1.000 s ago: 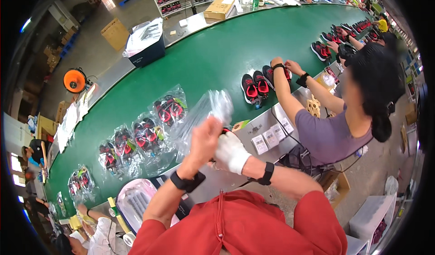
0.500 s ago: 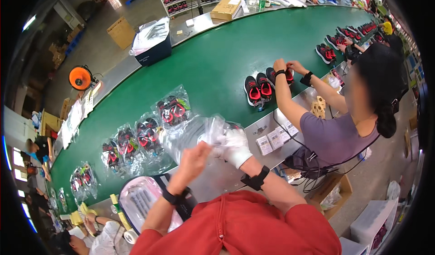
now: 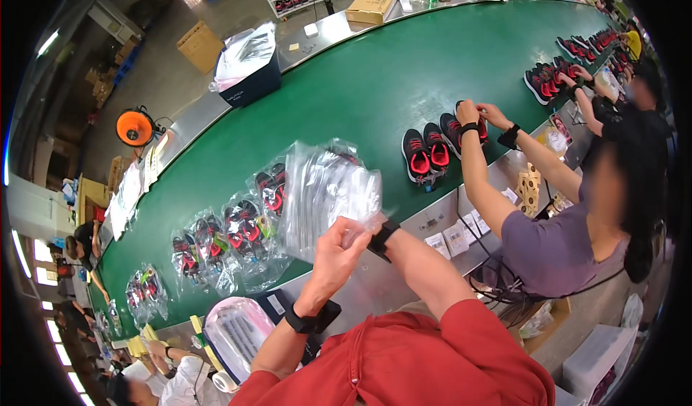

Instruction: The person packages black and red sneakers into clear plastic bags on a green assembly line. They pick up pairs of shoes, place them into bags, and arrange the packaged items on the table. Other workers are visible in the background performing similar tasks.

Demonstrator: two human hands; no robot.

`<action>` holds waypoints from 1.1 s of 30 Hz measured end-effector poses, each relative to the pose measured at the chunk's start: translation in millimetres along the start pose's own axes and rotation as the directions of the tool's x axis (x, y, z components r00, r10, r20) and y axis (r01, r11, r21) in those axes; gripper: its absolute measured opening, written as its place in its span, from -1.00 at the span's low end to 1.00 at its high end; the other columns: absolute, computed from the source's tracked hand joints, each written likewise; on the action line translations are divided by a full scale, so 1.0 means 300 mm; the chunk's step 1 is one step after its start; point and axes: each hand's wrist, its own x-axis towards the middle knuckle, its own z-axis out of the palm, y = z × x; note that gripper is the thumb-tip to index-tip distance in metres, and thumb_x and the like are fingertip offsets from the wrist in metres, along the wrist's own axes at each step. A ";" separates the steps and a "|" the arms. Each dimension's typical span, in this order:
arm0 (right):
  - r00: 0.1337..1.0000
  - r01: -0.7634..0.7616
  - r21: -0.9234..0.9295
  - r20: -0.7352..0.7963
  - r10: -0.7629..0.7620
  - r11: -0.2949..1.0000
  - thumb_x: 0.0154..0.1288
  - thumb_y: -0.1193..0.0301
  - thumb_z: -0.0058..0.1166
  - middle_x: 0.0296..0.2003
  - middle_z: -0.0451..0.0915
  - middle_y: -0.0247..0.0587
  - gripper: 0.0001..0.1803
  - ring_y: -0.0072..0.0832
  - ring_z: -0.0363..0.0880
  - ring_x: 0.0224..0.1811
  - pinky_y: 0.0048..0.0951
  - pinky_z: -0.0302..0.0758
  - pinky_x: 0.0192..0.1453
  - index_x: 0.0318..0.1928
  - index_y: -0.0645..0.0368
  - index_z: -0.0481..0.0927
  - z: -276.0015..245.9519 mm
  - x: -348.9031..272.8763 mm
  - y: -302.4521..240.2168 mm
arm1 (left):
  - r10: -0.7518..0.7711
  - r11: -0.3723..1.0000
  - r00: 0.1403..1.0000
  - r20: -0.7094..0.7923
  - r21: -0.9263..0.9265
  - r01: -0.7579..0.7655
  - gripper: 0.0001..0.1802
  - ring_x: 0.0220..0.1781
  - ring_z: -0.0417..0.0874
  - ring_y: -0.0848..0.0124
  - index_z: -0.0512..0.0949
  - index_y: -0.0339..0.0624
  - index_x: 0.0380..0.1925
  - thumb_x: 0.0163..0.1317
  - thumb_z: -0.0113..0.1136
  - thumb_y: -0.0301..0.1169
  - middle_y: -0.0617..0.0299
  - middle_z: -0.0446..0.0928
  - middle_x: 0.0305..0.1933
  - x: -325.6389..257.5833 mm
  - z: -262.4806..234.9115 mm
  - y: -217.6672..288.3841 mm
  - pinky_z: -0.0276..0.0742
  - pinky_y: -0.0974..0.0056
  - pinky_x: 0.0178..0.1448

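Observation:
A clear plastic bag (image 3: 328,190) is held up over the near edge of the green conveyor belt (image 3: 404,74). My left hand (image 3: 333,256) grips its lower edge. My right hand (image 3: 358,226) is mostly hidden behind the left hand and the bag, and it pinches the same lower corner; a black band sits on its wrist. Just behind the bag lie bagged black and red shoes (image 3: 245,226) in a row on the belt.
A loose pair of black and red shoes (image 3: 425,153) lies to the right, where a co-worker's hands (image 3: 476,114) handle another pair. A pink bin of plastic bags (image 3: 238,330) sits at lower left. A dark box (image 3: 249,78) and an orange fan (image 3: 135,127) stand beyond the belt.
The bag was spread out lower half a second ago and now stands higher. My left hand has moved right, close against my right wrist.

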 end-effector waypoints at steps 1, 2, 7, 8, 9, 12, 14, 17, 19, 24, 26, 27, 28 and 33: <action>1.000 0.024 0.025 -0.005 -0.024 0.999 0.15 0.10 -0.02 -0.34 0.60 -0.19 -0.65 -0.24 0.56 -0.24 -0.16 0.43 -0.09 -0.25 0.08 0.60 0.037 0.014 -0.009 | -0.014 1.000 0.998 -0.058 0.017 0.015 -0.90 -0.50 0.33 0.70 0.49 -0.22 -0.39 0.20 0.15 -0.43 0.43 0.44 -0.53 0.013 -0.005 -0.013 0.25 0.53 -0.45; 0.999 0.041 0.056 0.009 -0.041 0.998 0.16 0.10 -0.02 -0.34 0.61 -0.18 -0.65 -0.24 0.56 -0.24 -0.16 0.43 -0.08 -0.25 0.09 0.60 0.069 0.013 -0.019 | -0.026 0.999 0.993 -0.116 0.033 0.030 -0.91 -0.51 0.34 0.70 0.49 -0.20 -0.38 0.22 0.14 -0.42 0.43 0.44 -0.54 0.023 -0.011 -0.024 0.25 0.54 -0.45; 0.765 -0.150 0.166 0.645 0.008 0.975 0.19 0.12 -0.02 -0.35 0.62 -0.14 -0.65 -0.31 0.57 -0.22 -0.24 0.46 -0.10 -0.21 0.11 0.61 0.060 -0.203 -0.026 | -0.321 0.851 0.907 -0.273 -0.503 0.150 -0.93 -0.51 0.39 0.70 0.48 -0.11 -0.29 0.28 0.08 -0.39 0.47 0.44 -0.50 0.017 -0.145 -0.181 0.30 0.50 -0.48; 0.668 -0.251 0.191 0.744 0.027 0.949 0.20 0.12 0.00 -0.37 0.62 -0.13 -0.64 -0.39 0.58 -0.23 -0.31 0.48 -0.13 -0.19 0.11 0.61 0.035 -0.256 -0.005 | -0.339 0.832 0.902 -0.268 -0.533 0.154 -0.92 -0.48 0.40 0.69 0.48 -0.11 -0.27 0.29 0.07 -0.38 0.46 0.45 -0.46 0.014 -0.149 -0.201 0.32 0.50 -0.45; 0.675 -0.433 0.312 0.734 0.074 0.846 0.23 0.13 0.01 -0.34 0.61 -0.15 -0.62 -0.44 0.57 -0.18 -0.33 0.49 -0.14 -0.10 0.14 0.56 0.005 -0.296 0.019 | -0.349 0.815 0.896 -0.275 -0.562 0.145 -0.91 -0.44 0.41 0.69 0.47 -0.11 -0.25 0.29 0.07 -0.37 0.45 0.45 -0.43 0.014 -0.155 -0.218 0.34 0.49 -0.42; 0.592 -0.805 0.571 0.792 0.152 0.159 0.26 0.13 0.05 -0.22 0.60 -0.15 -0.60 -0.49 0.55 -0.17 -0.47 0.46 -0.14 -0.09 0.21 0.54 -0.128 -0.298 -0.019 | -0.418 0.765 0.864 -0.281 -0.621 0.168 -0.86 -0.31 0.44 0.63 0.48 -0.08 -0.18 0.33 0.02 -0.33 0.40 0.46 -0.30 -0.001 -0.116 -0.243 0.39 0.46 -0.29; 0.761 -0.588 0.719 0.647 -0.045 0.371 0.29 0.23 0.03 -0.21 0.55 -0.25 -0.64 -0.51 0.52 -0.19 -0.48 0.46 -0.14 -0.06 0.25 0.50 -0.200 -0.286 -0.026 | -0.103 0.895 0.981 -0.163 -0.445 0.020 -0.83 -0.28 0.46 0.64 0.47 -0.13 -0.17 0.33 0.04 -0.32 0.38 0.47 -0.30 0.000 -0.037 -0.293 0.41 0.44 -0.29; 0.781 -0.586 0.691 0.620 0.070 0.423 0.30 0.30 0.00 -0.44 0.49 -0.37 -0.78 -0.61 0.44 -0.44 -0.58 0.41 -0.35 -0.26 0.22 0.51 -0.331 -0.259 -0.117 | -0.119 0.794 0.978 -0.170 -0.607 -0.008 -0.78 -0.32 0.39 0.67 0.48 -0.15 -0.19 0.32 0.05 -0.25 0.42 0.46 -0.31 0.019 -0.001 -0.219 0.36 0.49 -0.26; 0.847 -0.503 0.620 0.490 0.204 0.601 0.27 0.36 0.02 -0.55 0.44 -0.39 -0.82 -0.64 0.38 -0.56 -0.60 0.37 -0.46 -0.39 0.22 0.48 -0.375 -0.254 -0.078 | -0.119 0.805 0.969 -0.216 -0.592 -0.033 -0.82 -0.46 0.31 0.72 0.48 -0.13 -0.26 0.33 0.02 -0.27 0.49 0.42 -0.41 0.025 -0.059 -0.161 0.25 0.53 -0.42; 0.983 -0.141 0.024 0.125 0.137 0.990 0.15 0.48 0.03 -0.46 0.47 -0.13 -0.91 -0.33 0.47 -0.45 -0.33 0.41 -0.37 -0.35 0.24 0.44 -0.383 -0.271 0.063 | -0.028 0.846 0.919 -0.392 -0.500 -0.188 -0.79 -0.52 0.17 0.78 0.42 -0.12 -0.42 0.34 0.00 -0.27 0.55 0.26 -0.53 -0.037 -0.166 -0.168 0.10 0.56 -0.49; 0.995 0.068 -0.126 -0.063 -0.076 0.990 0.10 0.49 0.04 -0.38 0.47 -0.04 -0.85 -0.20 0.47 -0.37 -0.24 0.41 -0.30 -0.30 0.24 0.43 -0.392 -0.285 -0.046 | 0.014 0.883 0.864 -0.503 -0.399 -0.246 -0.77 -0.53 0.14 0.77 0.39 -0.13 -0.46 0.34 -0.01 -0.27 0.54 0.20 -0.55 -0.071 -0.156 -0.176 0.08 0.55 -0.49; 0.982 0.114 -0.134 -0.136 -0.132 0.984 0.07 0.49 0.06 -0.34 0.48 -0.01 -0.81 -0.15 0.46 -0.32 -0.20 0.40 -0.26 -0.27 0.25 0.43 -0.418 -0.272 -0.144 | -0.004 0.904 0.854 -0.521 -0.367 -0.219 -0.79 -0.52 0.15 0.72 0.41 -0.13 -0.44 0.34 -0.01 -0.28 0.53 0.18 -0.55 -0.087 -0.153 -0.151 0.13 0.53 -0.46; 0.960 0.161 -0.145 -0.206 -0.189 0.976 0.04 0.48 0.07 -0.30 0.48 0.02 -0.77 -0.10 0.46 -0.28 -0.16 0.40 -0.23 -0.24 0.25 0.42 -0.438 -0.259 -0.220 | 0.050 0.892 0.854 -0.518 -0.362 -0.272 -0.80 -0.51 0.21 0.69 0.42 -0.14 -0.42 0.34 -0.01 -0.29 0.54 0.23 -0.54 -0.087 -0.137 -0.152 0.18 0.49 -0.46; 0.808 0.464 0.043 0.390 -0.442 0.885 0.07 0.37 0.10 -0.36 0.53 -0.03 -0.77 -0.12 0.50 -0.33 -0.19 0.44 -0.22 -0.26 0.20 0.52 -0.423 -0.330 -0.209 | 0.396 0.918 0.911 -0.113 0.020 -0.397 -0.83 -0.49 0.51 0.29 0.46 -0.17 -0.28 0.29 0.01 -0.31 0.24 0.46 -0.54 -0.163 0.046 -0.091 0.39 0.19 -0.39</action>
